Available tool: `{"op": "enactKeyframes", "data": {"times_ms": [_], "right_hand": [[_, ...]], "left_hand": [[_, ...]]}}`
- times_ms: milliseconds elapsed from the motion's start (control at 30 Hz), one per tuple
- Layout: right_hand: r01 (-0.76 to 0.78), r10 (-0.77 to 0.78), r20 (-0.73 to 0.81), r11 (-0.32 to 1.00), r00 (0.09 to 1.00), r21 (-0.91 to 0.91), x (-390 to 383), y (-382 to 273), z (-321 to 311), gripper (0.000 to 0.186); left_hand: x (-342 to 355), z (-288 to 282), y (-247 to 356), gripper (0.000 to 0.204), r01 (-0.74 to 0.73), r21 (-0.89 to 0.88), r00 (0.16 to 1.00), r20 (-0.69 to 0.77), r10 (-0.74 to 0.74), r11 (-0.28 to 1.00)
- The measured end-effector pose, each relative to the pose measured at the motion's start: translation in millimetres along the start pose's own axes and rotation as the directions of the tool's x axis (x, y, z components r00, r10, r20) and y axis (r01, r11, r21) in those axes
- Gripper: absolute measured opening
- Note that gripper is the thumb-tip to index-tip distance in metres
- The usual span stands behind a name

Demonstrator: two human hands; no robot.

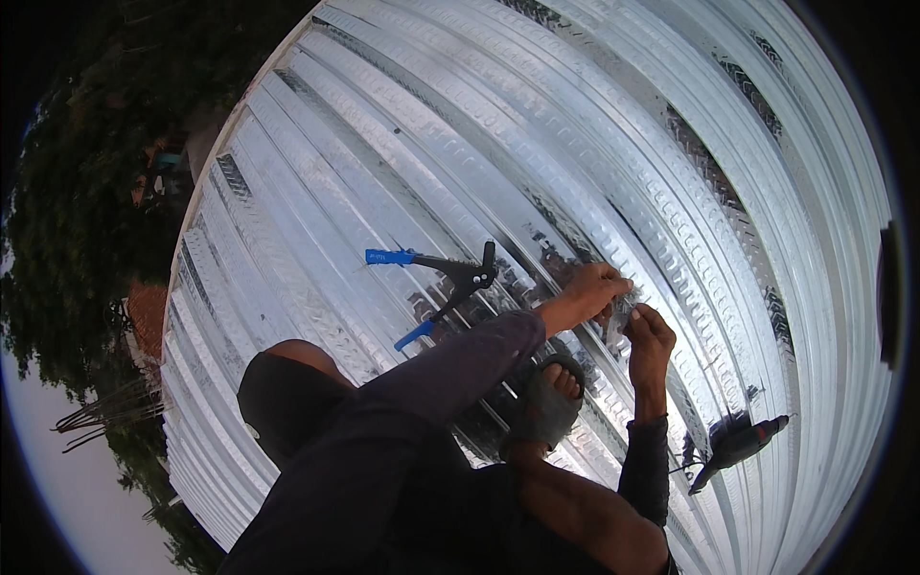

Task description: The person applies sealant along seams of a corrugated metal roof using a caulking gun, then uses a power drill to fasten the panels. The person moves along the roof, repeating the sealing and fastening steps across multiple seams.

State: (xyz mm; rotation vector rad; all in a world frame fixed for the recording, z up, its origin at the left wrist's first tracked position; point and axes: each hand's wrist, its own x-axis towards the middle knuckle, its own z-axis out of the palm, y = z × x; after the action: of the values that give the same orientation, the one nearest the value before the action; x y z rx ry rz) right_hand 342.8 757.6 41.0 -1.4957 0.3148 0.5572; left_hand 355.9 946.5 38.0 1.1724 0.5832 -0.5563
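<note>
Fingers pinched, my left hand [586, 293] reaches across the ribbed metal sheeting. Close by on its right, my right hand [652, 333] is closed on a clear, crumpled thing that looks like a small plastic bag [617, 332]. My left fingertips are at the top of this bag; what they pinch is too small to make out. To the left of my hands lies a hand riveter [468, 276] with black arms and blue grips, which neither hand touches. My foot in a dark sandal [548, 412] is planted just below my hands.
Shiny ribbed metal sheets [402, 163] spread beneath me, with raised seams and dark reflections. A dark power drill [738, 448] with a red part lies at the lower right. The sheeting's edge [198, 182] runs along the left, with trees [86, 230] and bare rods [110, 414] beyond.
</note>
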Motion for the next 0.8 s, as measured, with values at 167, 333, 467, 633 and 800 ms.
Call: {"op": "enactKeyframes", "data": {"times_ms": [167, 333, 467, 633, 800], "right_hand": [[0.109, -0.119, -0.049, 0.980, 0.992, -0.165, 4, 8, -13, 0.027], [0.044, -0.046, -0.012, 0.984, 0.999, -0.171, -5, 3, -11, 0.022], [0.242, -0.392, -0.060, 0.672, 0.918, -0.700, -17, -1, -37, 0.016], [0.186, -0.421, -0.223, 0.734, 0.879, -0.653, -35, -9, -55, 0.014], [0.140, -0.326, -0.240, 0.811, 0.914, -0.569, -77, -12, -25, 0.013]], "left_hand": [[9, 2, -24, 0.023, 0.087, -0.199, 0.995, -0.026, -0.094, 0.976], [6, -3, -37, 0.027, 0.092, -0.187, 0.994, 0.066, -0.081, 0.978], [8, 3, -45, 0.033, 0.093, -0.172, 0.992, -0.073, -0.107, 0.981], [2, 12, -84, 0.038, -0.012, 0.277, 0.919, -0.375, 0.119, 0.961], [-70, 64, -45, 0.032, 0.092, -0.233, 0.976, -0.174, -0.134, 0.968]]}}
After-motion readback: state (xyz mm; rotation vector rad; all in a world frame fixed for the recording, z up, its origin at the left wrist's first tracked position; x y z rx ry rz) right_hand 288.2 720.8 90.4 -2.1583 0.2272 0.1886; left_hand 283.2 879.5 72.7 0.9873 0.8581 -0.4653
